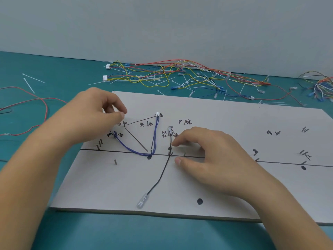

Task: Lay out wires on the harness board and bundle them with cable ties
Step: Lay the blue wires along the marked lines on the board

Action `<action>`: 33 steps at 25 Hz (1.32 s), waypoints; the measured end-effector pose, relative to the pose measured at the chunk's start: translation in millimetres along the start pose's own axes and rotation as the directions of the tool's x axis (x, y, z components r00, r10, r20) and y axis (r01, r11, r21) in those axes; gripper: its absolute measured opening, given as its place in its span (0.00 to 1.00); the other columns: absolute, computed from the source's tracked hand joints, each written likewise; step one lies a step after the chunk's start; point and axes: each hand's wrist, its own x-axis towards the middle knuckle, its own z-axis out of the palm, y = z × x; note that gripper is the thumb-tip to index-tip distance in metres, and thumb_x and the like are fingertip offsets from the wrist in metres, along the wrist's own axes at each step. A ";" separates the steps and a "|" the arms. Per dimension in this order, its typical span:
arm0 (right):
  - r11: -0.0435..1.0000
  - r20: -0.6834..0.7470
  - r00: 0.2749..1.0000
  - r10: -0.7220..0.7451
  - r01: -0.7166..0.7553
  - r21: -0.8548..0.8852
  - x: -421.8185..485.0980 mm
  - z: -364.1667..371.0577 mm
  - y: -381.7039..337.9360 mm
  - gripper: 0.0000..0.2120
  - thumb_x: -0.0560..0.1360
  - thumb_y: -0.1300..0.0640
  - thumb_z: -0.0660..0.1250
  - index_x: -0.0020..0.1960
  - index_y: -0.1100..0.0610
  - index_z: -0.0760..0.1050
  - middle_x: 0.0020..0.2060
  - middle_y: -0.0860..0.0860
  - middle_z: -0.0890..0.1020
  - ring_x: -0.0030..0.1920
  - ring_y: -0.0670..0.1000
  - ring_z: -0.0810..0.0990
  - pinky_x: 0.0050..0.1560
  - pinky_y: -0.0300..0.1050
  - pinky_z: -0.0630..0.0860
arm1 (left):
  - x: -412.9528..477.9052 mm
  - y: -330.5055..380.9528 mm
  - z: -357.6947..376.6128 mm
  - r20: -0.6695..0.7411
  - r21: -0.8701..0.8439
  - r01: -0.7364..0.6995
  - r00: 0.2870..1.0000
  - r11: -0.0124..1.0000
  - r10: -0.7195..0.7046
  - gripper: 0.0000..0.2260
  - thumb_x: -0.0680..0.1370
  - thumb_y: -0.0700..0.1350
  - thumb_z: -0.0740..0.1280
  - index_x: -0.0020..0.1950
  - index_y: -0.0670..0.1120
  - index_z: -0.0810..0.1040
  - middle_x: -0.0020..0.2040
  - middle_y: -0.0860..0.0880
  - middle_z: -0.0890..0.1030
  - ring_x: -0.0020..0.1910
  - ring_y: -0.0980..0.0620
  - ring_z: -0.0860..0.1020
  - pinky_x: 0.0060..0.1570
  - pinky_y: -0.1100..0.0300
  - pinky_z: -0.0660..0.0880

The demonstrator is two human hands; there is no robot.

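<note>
Harness board [108,186] lies centre frame on the teal worktop [54,73]. My right grip [207,152] rests released on it, forefinger by the black wire [161,176]; my left grip [95,110], upper left above the blue wires [155,134], is curled, but whether it holds anything I cannot tell.

A plain, pale grey-white wall [162,24] fills the upper third of the frame, evenly lit. It meets the surface along a line that slopes down from left to right. The surface [54,69] is a flat teal-green sheet reaching from that line to the bottom edge, under soft, diffuse light that casts only faint shadows.
</note>
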 end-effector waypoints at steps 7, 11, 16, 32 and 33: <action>1.000 0.006 1.000 -0.006 0.006 -0.016 -1.2 1.3 1.0 0.12 0.75 0.43 0.68 0.58 0.40 0.76 0.54 0.34 0.79 0.55 0.36 0.72 0.53 0.26 0.63 | 4.6 -15.1 -8.9 0.017 0.068 0.155 0.988 0.986 -0.156 0.07 0.78 0.44 0.70 0.44 0.55 0.84 0.42 0.51 0.82 0.36 0.50 0.78 0.37 0.59 0.70; 1.000 0.022 1.000 -0.002 0.002 -0.015 -1.7 0.7 0.2 0.12 0.76 0.43 0.67 0.58 0.40 0.76 0.54 0.35 0.78 0.53 0.38 0.72 0.52 0.26 0.63 | 4.1 -14.5 -7.4 0.020 0.065 0.157 0.987 0.985 -0.159 0.07 0.76 0.44 0.73 0.39 0.53 0.85 0.39 0.51 0.84 0.38 0.48 0.81 0.41 0.58 0.74; 1.000 0.034 0.999 -0.004 0.005 -0.014 -1.3 0.2 -1.1 0.11 0.76 0.44 0.67 0.57 0.40 0.76 0.54 0.36 0.78 0.54 0.40 0.74 0.53 0.27 0.65 | 4.0 -11.1 -4.0 0.059 0.041 0.129 0.990 0.991 -0.131 0.06 0.75 0.46 0.75 0.38 0.52 0.85 0.34 0.51 0.84 0.30 0.51 0.78 0.36 0.59 0.72; 0.999 0.054 0.998 -0.021 0.020 0.027 -0.4 0.9 -2.8 0.09 0.76 0.46 0.68 0.57 0.41 0.77 0.56 0.36 0.76 0.59 0.40 0.74 0.61 0.45 0.72 | -11.4 21.5 25.5 0.077 0.008 -0.262 0.962 0.965 0.261 0.04 0.74 0.48 0.75 0.40 0.55 0.83 0.35 0.61 0.81 0.31 0.62 0.74 0.30 0.67 0.66; 0.999 0.057 0.998 -0.023 0.021 0.025 -0.4 0.9 -3.1 0.10 0.76 0.45 0.68 0.57 0.41 0.77 0.56 0.36 0.76 0.59 0.41 0.74 0.61 0.46 0.72 | -13.5 25.3 31.8 0.128 0.009 -0.296 0.948 0.955 0.292 0.04 0.73 0.48 0.75 0.39 0.55 0.83 0.35 0.61 0.81 0.32 0.64 0.75 0.29 0.70 0.66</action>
